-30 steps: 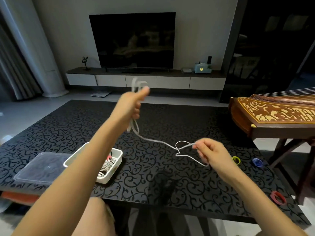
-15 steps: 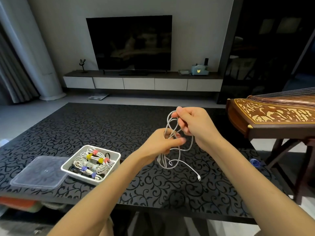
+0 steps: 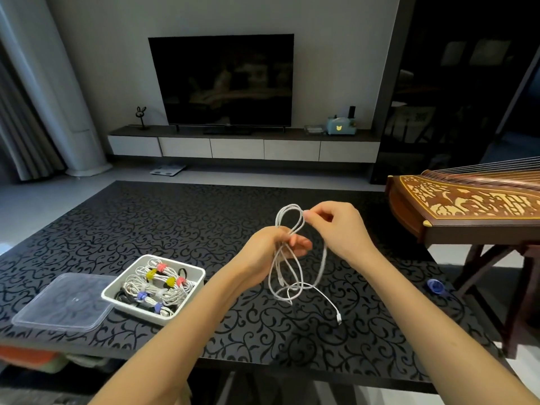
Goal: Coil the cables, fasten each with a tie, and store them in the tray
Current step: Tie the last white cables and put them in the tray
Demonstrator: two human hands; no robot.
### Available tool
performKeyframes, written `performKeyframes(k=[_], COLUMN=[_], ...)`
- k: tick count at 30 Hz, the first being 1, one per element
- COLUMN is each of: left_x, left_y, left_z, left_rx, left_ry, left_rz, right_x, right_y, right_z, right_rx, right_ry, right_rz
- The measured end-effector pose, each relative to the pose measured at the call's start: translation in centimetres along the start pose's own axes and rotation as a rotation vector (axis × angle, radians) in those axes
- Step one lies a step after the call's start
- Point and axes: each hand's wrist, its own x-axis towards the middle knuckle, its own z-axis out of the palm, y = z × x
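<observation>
Two hands work one cable: left hand grips the gathered loops, right hand pinches the top loop. Likely fault: uneven loops snagging the dangling plug.

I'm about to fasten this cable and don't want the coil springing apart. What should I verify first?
1. Left hand grips the coiled white cable: ok.
2. Right hand pinches the top loop: ok.
3. Whole length coiled: not ok, the connector end hangs loose.
4. Tie at hand: ok, a blue tie lies on the table.
5. White tray open: ok, its clear lid lies beside it.
6. Room left in the tray: cannot tell.
</observation>
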Motion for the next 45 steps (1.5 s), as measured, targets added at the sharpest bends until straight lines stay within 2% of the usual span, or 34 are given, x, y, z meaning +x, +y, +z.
performKeyframes(k=[3,8,12,14,17,19,21,24,26,29,30,32,33,35,36,37,38,41,43,45], left_x=[0.2,0.4,0.4,0.3,0.4,0.7,1.2,2.2,2.7,3.0,3.0,3.0,2.8,2.3,2.1,1.8,1.4,0.5,0.2,-0.1], left_y=[-0.2,-0.2,0.4,0.9,1.4,1.6,2.1,3.5,4.8,6.8,7.2,7.3,7.1,6.1,5.4,4.7,4.1,3.1,2.5,2.1], left_z=[0.6,1.0,1.5,1.7,2.0,2.1,1.9,1.6,1.1,-0.8,-1.7,-3.4,-3.9,-4.1,-4.1,-3.9,-3.5,-1.5,-0.5,0.2], left_rx=[-0.137,-0.171,-0.269,-0.318,-0.325,-0.316,-0.364,-0.451,-0.396,-0.241,-0.083,0.435,0.702,1.069,1.131,1.090,0.932,0.279,0.164,0.223], left_ry=[0.003,-0.015,-0.068,-0.077,-0.077,-0.015,0.054,0.159,0.269,0.459,0.538,0.679,0.685,0.549,0.450,0.338,0.211,-0.124,-0.241,-0.303], left_rz=[-0.031,-0.044,-0.091,-0.119,-0.152,-0.107,-0.065,-0.002,0.126,0.337,0.410,0.525,0.553,0.508,0.443,0.360,0.267,-0.032,-0.047,0.012], right_x=[-0.2,-0.4,-0.1,0.2,0.2,-0.6,-2.0,-4.3,-5.6,-7.1,-7.7,-8.3,-8.4,-7.8,-7.4,-6.8,-6.1,-4.0,-3.1,-2.4], right_y=[-0.4,-0.7,-0.3,0.0,0.2,0.1,0.1,0.7,1.6,3.4,3.9,4.5,4.5,3.7,3.1,2.3,1.5,-0.9,-1.8,-2.4], right_z=[0.8,1.2,1.6,1.9,2.1,2.7,3.7,5.2,5.7,5.2,4.8,3.4,2.6,0.9,-0.1,-0.9,-1.6,-2.4,-2.1,-1.8], right_rx=[-0.067,-0.140,-0.092,0.046,0.447,0.681,0.880,1.011,1.022,0.821,0.718,0.410,0.210,-0.116,-0.216,-0.283,-0.331,-0.370,-0.290,-0.231], right_ry=[-0.012,0.059,0.088,0.072,0.002,-0.064,-0.150,-0.363,-0.503,-0.487,-0.468,-0.446,-0.417,-0.282,-0.187,-0.103,-0.047,-0.005,0.027,0.046], right_rz=[-0.028,-0.101,-0.076,0.008,0.177,0.275,0.378,0.517,0.546,0.465,0.400,0.236,0.132,-0.102,-0.205,-0.293,-0.351,-0.345,-0.320,-0.305])
